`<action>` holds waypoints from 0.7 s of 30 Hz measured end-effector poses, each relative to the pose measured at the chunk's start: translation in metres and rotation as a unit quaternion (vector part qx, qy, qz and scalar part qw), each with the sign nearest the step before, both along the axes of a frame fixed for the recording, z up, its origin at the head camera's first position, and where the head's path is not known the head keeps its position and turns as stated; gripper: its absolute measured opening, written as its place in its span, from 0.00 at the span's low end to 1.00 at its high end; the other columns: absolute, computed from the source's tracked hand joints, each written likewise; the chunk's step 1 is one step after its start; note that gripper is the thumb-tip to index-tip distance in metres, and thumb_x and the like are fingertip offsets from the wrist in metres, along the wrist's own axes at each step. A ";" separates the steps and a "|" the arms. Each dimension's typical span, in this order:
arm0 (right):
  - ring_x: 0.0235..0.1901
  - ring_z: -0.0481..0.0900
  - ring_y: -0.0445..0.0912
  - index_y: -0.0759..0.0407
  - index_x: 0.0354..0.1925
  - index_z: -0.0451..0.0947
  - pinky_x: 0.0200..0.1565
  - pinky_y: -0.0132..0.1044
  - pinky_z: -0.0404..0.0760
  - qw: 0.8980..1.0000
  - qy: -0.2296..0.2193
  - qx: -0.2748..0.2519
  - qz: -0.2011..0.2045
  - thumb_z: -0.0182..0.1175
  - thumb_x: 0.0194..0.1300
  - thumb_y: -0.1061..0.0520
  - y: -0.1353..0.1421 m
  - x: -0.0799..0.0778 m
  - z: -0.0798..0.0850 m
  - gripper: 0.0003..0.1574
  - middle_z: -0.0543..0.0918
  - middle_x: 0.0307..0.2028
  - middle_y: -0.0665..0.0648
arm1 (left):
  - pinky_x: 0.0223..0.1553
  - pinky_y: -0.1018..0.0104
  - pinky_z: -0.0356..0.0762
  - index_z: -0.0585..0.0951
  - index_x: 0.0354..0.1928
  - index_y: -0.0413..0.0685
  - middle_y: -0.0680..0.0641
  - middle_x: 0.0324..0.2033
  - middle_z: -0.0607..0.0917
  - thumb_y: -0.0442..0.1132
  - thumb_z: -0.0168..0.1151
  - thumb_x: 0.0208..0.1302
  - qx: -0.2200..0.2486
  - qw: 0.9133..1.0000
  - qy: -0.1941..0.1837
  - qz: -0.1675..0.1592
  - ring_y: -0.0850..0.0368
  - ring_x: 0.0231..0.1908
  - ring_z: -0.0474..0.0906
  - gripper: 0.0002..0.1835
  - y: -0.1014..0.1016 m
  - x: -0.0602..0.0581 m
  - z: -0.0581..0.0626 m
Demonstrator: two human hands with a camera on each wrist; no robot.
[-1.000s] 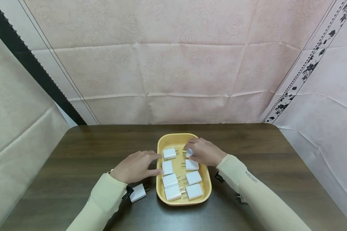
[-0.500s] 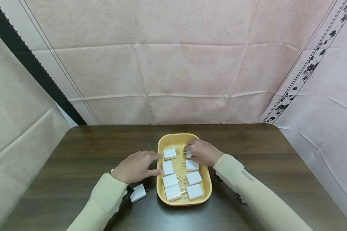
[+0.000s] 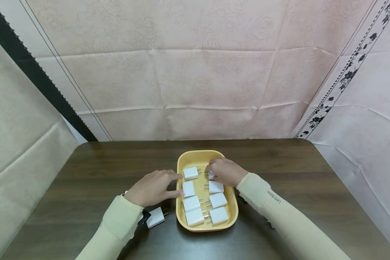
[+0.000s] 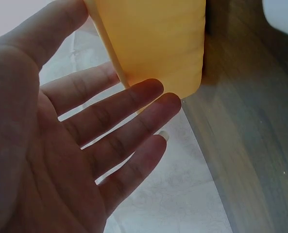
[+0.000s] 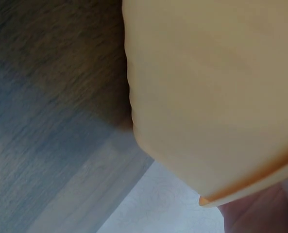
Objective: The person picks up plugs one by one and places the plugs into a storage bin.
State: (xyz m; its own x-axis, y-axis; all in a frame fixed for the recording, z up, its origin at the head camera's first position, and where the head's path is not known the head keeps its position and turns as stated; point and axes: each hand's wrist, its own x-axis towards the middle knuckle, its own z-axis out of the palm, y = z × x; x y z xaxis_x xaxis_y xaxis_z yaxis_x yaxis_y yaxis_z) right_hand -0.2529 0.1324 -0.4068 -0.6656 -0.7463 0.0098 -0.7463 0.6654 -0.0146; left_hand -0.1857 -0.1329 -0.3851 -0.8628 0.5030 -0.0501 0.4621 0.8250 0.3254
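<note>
Brown tabletop; 1 charger beneath right grip.

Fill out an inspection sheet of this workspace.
Surface: brown, wood-grained table.
Job's things: yellow tray with eight white plugs in two columns.
Clutter: one loose plug left of the tray; something small, mostly hidden, by the right sleeve.
Hands: left hand at the tray's left rim, fingers parted; right hand over the right column's farthest plug, grip hidden.
Cables: nothing seen.
Surroundings: pale cloth behind the table and on both sides.
</note>
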 end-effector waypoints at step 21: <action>0.41 0.85 0.44 0.53 0.45 0.89 0.48 0.40 0.85 1.000 0.008 0.010 -0.006 0.75 0.57 0.57 -0.003 0.000 -0.002 0.15 0.89 0.40 0.53 | 0.62 0.51 0.79 0.81 0.64 0.51 0.49 0.59 0.84 0.59 0.69 0.62 0.014 1.000 -0.011 0.004 0.53 0.58 0.81 0.32 0.000 -0.001 -0.001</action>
